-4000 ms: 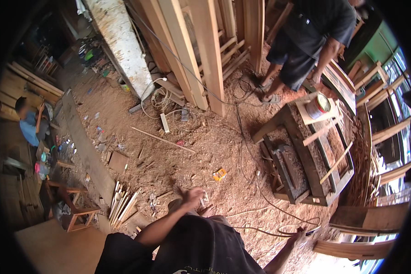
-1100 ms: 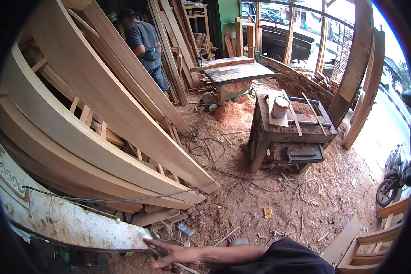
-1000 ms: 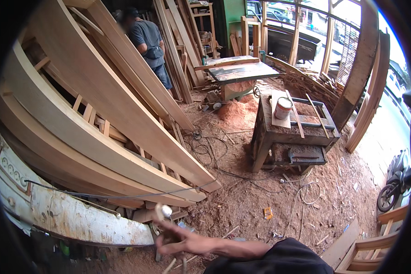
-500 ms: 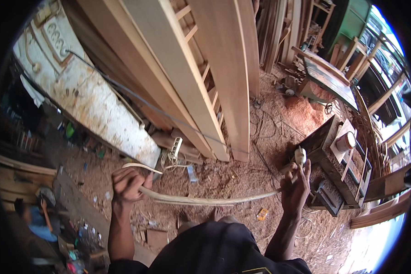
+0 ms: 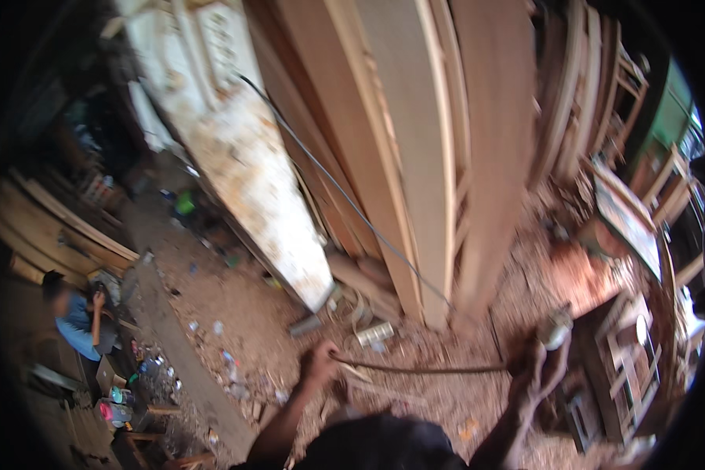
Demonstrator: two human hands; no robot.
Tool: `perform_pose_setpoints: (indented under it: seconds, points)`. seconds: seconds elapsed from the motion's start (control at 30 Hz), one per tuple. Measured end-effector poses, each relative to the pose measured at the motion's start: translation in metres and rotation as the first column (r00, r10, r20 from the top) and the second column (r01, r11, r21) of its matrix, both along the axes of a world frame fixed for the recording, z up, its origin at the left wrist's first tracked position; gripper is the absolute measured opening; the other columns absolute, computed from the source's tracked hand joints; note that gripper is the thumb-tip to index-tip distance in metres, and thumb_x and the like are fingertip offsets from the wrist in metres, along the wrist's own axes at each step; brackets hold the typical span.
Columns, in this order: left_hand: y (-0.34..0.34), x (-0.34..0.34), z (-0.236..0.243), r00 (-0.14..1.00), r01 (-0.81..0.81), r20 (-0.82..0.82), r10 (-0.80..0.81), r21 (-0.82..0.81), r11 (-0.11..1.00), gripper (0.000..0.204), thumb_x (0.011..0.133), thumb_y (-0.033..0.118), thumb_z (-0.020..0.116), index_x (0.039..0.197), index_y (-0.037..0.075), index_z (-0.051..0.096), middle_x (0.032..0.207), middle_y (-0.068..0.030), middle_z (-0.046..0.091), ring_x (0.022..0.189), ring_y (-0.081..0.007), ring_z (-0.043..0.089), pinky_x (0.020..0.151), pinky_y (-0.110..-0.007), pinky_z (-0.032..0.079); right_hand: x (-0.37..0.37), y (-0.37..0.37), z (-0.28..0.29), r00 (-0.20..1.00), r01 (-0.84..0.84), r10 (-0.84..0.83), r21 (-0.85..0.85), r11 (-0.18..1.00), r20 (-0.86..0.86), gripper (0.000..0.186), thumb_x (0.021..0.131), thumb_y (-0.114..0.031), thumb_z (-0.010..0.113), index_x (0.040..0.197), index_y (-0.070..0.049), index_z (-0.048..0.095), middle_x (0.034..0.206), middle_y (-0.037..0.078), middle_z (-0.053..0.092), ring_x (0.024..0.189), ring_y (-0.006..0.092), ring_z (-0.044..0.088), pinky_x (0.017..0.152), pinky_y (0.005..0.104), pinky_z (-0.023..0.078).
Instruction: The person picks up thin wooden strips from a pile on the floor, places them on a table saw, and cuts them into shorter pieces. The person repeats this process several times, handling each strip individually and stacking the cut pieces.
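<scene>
A long, thin, brownish strip or cord point(image 5: 423, 369) stretches between my two hands in front of my body; blur hides which it is. My left hand point(image 5: 319, 364) is closed round its left end. At the other end my right hand point(image 5: 536, 372) is raised with its fingers round the strip and a white rounded piece point(image 5: 556, 335), whose kind is too blurred to tell. Below the strip are my dark-clothed body and the littered floor.
Tall wooden boards point(image 5: 415, 157) lean ahead, beside a stained white bench point(image 5: 251, 164) with a dark cable across it. A power strip point(image 5: 374, 334) lies on the floor. At right stands a wooden machine stand point(image 5: 615, 368). A person in blue point(image 5: 78, 325) sits far left.
The view has swung left, so boards and bench shift rightward. My hands have come closer together, and the strip between them hangs nearly straight instead of bowed.
</scene>
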State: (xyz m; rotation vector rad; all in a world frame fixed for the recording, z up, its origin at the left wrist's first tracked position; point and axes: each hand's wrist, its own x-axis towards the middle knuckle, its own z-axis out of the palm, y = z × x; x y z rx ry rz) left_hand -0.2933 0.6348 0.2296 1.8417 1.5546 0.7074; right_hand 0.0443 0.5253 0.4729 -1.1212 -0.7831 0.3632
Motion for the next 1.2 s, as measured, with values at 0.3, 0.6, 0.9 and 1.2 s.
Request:
perform_pose_setpoints:
  seconds: [0.3,0.6,0.9,1.2]
  points:
    - [0.116,0.006,0.083,0.938,0.348,0.011,-0.348,-0.066,0.935,0.064,0.073,0.054,0.08,0.103,0.0,0.062,0.096,-0.0164,0.068,0.094,-0.03,0.067,0.081,-0.038,0.053,-0.148,0.199,0.168,0.838,-0.407,0.286,0.182,0.895,0.464,0.037,0.09,-0.01,0.067,0.122,0.003,0.054,0.104,0.014,0.064,0.091,0.0173,0.064,0.08,0.0312,0.053]
    - [0.288,-0.134,0.231,0.933,-0.333,0.351,0.076,0.766,0.551,0.041,0.081,0.017,0.077,0.112,0.001,0.055,0.118,-0.0167,0.056,0.116,-0.0319,0.053,0.101,-0.044,0.041,-0.246,0.412,0.235,0.576,-0.302,0.24,-0.069,0.951,0.781,0.031,0.092,-0.02,0.065,0.115,0.001,0.064,0.099,0.021,0.07,0.088,0.0295,0.071,0.079,0.0401,0.055]
    - [0.402,-0.15,0.333,0.843,-0.481,0.46,0.278,0.877,0.007,0.054,0.099,0.025,0.054,0.141,-0.003,0.034,0.146,-0.0251,0.036,0.133,-0.0403,0.04,0.11,-0.047,0.034,-0.271,0.503,0.217,0.483,-0.24,0.236,-0.132,0.962,0.843,0.019,0.088,-0.014,0.062,0.101,0.0,0.064,0.099,0.023,0.067,0.092,0.0387,0.066,0.08,0.0454,0.053]
    - [0.42,-0.161,0.32,0.853,-0.396,0.41,0.323,0.911,-0.111,0.047,0.1,0.015,0.051,0.142,-0.003,0.037,0.144,-0.0244,0.041,0.132,-0.0377,0.043,0.111,-0.045,0.034,-0.286,0.516,0.214,0.508,-0.277,0.159,-0.015,0.961,0.846,0.017,0.081,-0.007,0.057,0.089,0.005,0.067,0.086,0.026,0.068,0.081,0.0398,0.069,0.072,0.046,0.057]
